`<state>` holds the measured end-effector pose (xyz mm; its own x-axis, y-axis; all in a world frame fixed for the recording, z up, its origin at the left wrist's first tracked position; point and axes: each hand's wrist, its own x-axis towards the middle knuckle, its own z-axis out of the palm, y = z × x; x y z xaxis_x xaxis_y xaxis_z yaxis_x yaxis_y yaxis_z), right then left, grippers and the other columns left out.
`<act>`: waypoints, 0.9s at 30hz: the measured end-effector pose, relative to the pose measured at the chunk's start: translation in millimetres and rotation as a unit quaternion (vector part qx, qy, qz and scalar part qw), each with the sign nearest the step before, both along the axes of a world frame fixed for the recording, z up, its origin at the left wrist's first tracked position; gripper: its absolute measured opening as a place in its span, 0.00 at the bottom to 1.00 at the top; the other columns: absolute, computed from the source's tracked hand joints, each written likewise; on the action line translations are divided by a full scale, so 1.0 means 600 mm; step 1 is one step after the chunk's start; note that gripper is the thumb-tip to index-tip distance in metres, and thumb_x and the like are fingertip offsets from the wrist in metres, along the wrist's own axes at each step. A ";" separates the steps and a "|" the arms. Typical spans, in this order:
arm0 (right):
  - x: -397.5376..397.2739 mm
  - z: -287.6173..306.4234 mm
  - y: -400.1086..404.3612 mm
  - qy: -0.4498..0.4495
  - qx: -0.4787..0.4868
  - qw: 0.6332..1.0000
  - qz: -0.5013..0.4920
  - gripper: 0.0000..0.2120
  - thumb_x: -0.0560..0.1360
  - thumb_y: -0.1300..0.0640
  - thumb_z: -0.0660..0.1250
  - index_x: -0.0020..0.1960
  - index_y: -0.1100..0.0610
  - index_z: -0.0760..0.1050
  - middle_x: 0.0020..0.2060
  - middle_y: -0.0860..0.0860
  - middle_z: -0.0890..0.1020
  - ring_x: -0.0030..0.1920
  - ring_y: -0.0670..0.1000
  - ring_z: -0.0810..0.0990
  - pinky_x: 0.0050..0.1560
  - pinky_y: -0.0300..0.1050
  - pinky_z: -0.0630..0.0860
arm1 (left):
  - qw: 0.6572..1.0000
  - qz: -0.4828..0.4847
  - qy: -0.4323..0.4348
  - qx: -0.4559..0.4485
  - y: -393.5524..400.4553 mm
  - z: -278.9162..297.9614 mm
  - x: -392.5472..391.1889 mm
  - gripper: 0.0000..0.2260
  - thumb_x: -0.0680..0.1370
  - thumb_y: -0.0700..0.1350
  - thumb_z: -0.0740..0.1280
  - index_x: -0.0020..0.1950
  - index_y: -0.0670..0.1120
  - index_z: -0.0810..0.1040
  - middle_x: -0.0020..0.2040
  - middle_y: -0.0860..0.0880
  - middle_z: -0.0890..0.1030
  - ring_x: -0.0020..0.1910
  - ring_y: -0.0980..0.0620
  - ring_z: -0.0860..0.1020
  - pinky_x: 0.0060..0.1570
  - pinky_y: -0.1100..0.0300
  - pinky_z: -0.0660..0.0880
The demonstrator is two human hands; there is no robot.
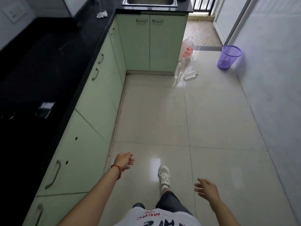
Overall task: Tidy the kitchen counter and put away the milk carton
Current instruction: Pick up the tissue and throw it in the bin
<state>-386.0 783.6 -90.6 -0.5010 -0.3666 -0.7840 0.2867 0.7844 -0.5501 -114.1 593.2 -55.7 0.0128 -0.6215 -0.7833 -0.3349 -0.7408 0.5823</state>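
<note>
Left hand (124, 161): held out low over the floor, just beside the green cabinet fronts, fingers loosely curled, gripping nothing; a red string circles the wrist.
Right hand (206, 187): out to the other side over the pale floor tiles (211, 119), fingers spread, palm empty.
Hands together: well apart, with 1 white shoe (164, 176) stepping between them.
Desk (53, 51): black stone top running along the left and turning at the far end, above the green cabinets (91, 128).
Milk carton: cannot tell which item it is. A small dark box with a pale top (44, 110) sits on the desk near its front edge, ahead of the left hand and well apart from it; too dim to identify.
Crumpled paper (102, 14): white, on the far corner of the desk, far from both hands.
Sink (149, 1): steel, set in the far run of the desk.
Floor items: a plastic bag with red print (187, 49) leans at the cabinet corner, clear bottles (190, 75) beside it.
Bin (228, 57): purple mesh basket, upright near the right wall.
</note>
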 end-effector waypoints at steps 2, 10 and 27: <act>-0.046 -0.001 -0.069 0.000 0.003 1.000 0.008 0.10 0.78 0.60 0.59 0.55 0.64 0.73 0.43 0.60 0.78 0.38 0.56 0.76 0.37 0.45 0.71 | 1.000 0.012 -0.006 -0.004 -0.064 -0.001 -0.038 0.10 0.77 0.42 0.60 0.36 0.46 0.73 0.33 0.46 0.76 0.31 0.51 0.73 0.32 0.62 0.66; -0.169 0.032 -0.398 0.007 -0.022 0.994 0.106 0.08 0.77 0.60 0.60 0.52 0.63 0.74 0.36 0.56 0.78 0.34 0.53 0.76 0.35 0.44 0.70 | 0.996 0.083 -0.032 0.015 -0.238 -0.016 -0.098 0.09 0.76 0.40 0.61 0.36 0.44 0.73 0.32 0.45 0.75 0.30 0.50 0.72 0.32 0.62 0.66; -0.278 0.002 -1.016 0.028 -0.019 0.990 0.140 0.08 0.78 0.59 0.59 0.50 0.63 0.74 0.42 0.60 0.78 0.37 0.55 0.76 0.36 0.45 0.71 | 0.991 0.111 -0.048 0.050 -0.830 -0.060 -0.183 0.13 0.77 0.43 0.61 0.33 0.44 0.72 0.31 0.45 0.76 0.30 0.50 0.73 0.33 0.62 0.66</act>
<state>-552.9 173.8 -89.4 -0.4174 -0.5255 -0.7413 0.0290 0.8077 -0.5889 -223.6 95.2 -91.8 0.2190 -0.5142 -0.8292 -0.2070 -0.8550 0.4755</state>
